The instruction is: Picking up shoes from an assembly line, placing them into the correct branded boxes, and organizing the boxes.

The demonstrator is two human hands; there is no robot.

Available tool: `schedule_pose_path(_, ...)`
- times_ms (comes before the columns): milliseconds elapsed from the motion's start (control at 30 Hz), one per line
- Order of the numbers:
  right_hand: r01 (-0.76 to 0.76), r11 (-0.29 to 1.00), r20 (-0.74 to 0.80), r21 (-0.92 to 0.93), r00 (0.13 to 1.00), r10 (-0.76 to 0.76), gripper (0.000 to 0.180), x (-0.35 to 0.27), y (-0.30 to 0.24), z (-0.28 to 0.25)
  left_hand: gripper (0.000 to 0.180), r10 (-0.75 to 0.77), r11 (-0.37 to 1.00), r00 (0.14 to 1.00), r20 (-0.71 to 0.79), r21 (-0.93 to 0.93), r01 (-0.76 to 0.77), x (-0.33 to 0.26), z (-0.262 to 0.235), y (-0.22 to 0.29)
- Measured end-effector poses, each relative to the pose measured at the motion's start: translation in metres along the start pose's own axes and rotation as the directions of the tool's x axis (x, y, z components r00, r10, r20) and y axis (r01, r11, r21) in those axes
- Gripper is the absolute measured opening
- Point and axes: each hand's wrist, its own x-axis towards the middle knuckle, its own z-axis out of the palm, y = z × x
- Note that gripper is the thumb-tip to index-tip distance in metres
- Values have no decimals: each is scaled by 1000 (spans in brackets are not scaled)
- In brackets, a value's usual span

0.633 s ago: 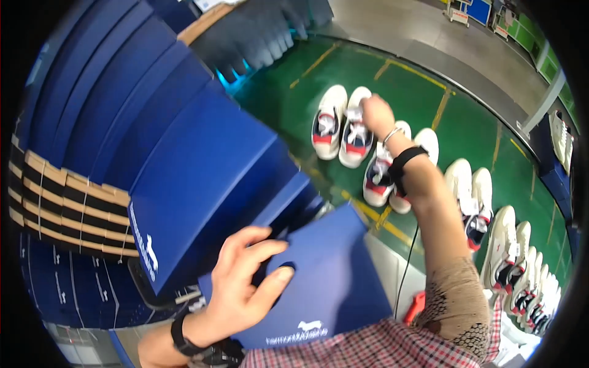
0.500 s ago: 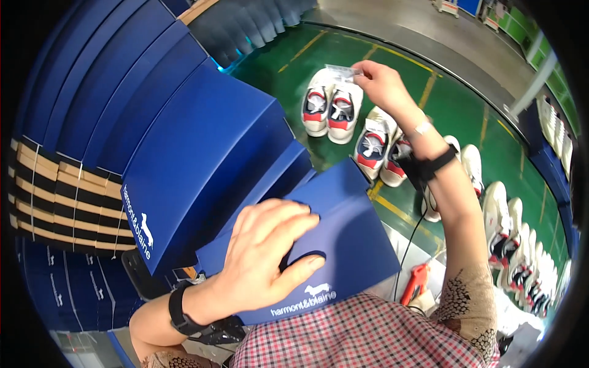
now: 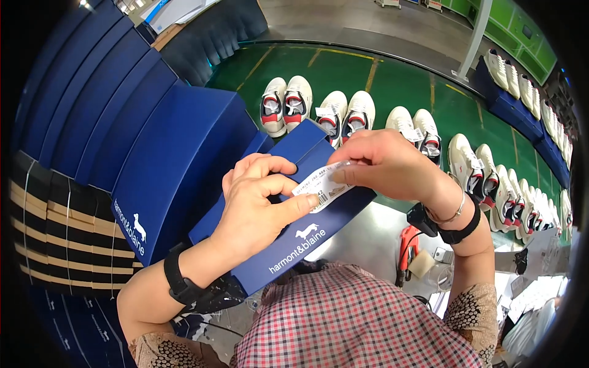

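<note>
Against the person's chest: a dark blue shoe box (image 3: 294, 208) is propped at a tilt, one end face turned up toward the camera; a white animal figure and lettering show on its side.
Label: a white printed sticker (image 3: 323, 186) lies on the upturned end face of the box, stretched between both hands.
Left hand (image 3: 261, 205): it rests on top of the box, fingers curled over the box edge, thumb pressed flat on the near end of the sticker. Its grip is a thumb press, not a closed fist; it also steadies the box.
Right hand (image 3: 386, 165): above the far corner of the box, its grip is a tight pinch of thumb and forefinger on the far end of the sticker.
Wrists: a black band sits on each; the right also wears a thin bracelet.
Left of the box: a row of more blue boxes (image 3: 178, 165) stands on end, leaning; below them lie stacked flat cartons (image 3: 61, 239).
Beyond the box: pairs of white sneakers (image 3: 287, 104) with red and navy insides line a green belt (image 3: 343, 67).
Right of the box: a red tool (image 3: 407, 248) lies on the grey surface (image 3: 362, 236).
</note>
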Motion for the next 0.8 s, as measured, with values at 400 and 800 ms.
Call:
schedule_pose_path(400,-208,973,187,-101,956,224,42,19,-8,-16,23,73,974,997,10,216,-73,0,3,5)
schedule_pose_path(800,44,971,162,-236,987,-6,45,11,9,-11,30,117,941,991,64,310,-132,3,3,15)
